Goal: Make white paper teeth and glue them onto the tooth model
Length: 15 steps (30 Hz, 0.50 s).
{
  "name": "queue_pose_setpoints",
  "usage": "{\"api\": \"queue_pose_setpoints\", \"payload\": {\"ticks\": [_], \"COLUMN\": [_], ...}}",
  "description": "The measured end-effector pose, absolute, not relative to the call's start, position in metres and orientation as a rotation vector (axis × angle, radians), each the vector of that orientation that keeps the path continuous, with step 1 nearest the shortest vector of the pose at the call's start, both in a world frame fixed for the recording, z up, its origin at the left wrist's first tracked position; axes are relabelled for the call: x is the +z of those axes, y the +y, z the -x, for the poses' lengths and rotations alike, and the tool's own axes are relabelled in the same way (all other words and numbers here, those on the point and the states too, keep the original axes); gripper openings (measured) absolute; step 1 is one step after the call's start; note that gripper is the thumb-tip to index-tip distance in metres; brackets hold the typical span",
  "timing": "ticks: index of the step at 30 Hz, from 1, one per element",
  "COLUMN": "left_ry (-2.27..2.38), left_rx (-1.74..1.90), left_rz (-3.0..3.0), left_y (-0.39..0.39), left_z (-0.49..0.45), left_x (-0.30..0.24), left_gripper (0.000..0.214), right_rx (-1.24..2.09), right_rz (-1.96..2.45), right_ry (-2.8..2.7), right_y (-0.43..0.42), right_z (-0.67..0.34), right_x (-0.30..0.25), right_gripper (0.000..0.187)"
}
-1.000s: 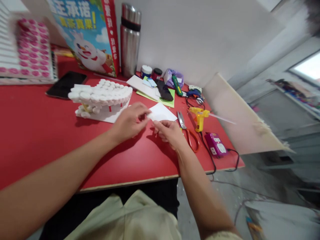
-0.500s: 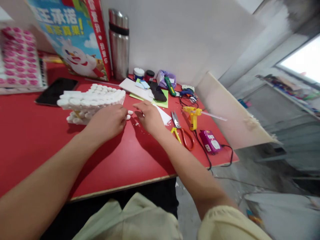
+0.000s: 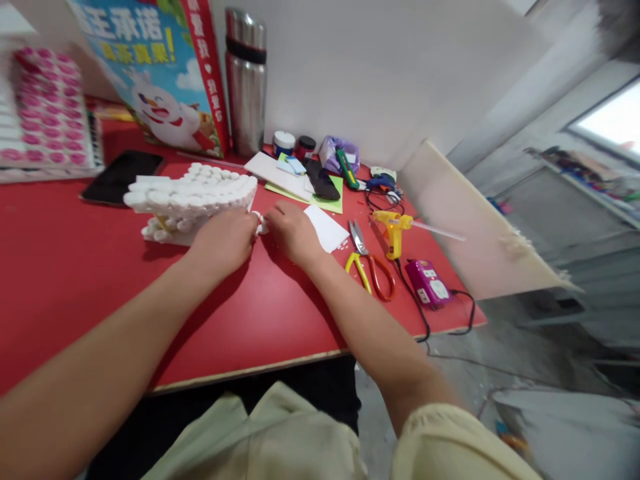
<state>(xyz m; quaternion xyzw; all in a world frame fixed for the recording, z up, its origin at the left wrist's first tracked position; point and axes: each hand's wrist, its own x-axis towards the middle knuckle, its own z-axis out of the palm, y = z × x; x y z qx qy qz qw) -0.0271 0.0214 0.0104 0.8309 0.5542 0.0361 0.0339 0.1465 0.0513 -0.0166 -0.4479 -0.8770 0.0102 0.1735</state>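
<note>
Right hand [image 3: 292, 233] shifted left to white pieces [image 3: 259, 225].

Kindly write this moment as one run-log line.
left hand: by white model; right hand: facing left hand; small white pieces: between hands; scissors: on red table beside glue gun

Looks like a craft workshop tbh: glue gun [image 3: 395, 233] at 3 o'clock, shears [image 3: 361, 249] at 4, green cutter [image 3: 347, 169] at 1.
</note>
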Motion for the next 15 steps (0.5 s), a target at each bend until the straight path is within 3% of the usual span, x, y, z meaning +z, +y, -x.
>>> {"api": "queue_pose_setpoints", "payload": {"ticks": [6, 15], "left_ry": [1.733, 1.666], "left_rx": [0.194, 0.387], "left_rz": [-2.553, -2.580], "left_y": [0.015, 0.016], "left_z": [0.025, 0.025], "left_x": [0.012, 0.008], "left_gripper": [0.016, 0.017], "right_rx": [0.127, 0.071], "right_rz": [1.397, 1.370], "right_ry": [-2.224, -2.558], "right_y": [0.033, 0.007], "right_z": [-0.175, -0.155], "right_x": [-0.009, -0.010], "right_gripper": [0.029, 0.029]}}
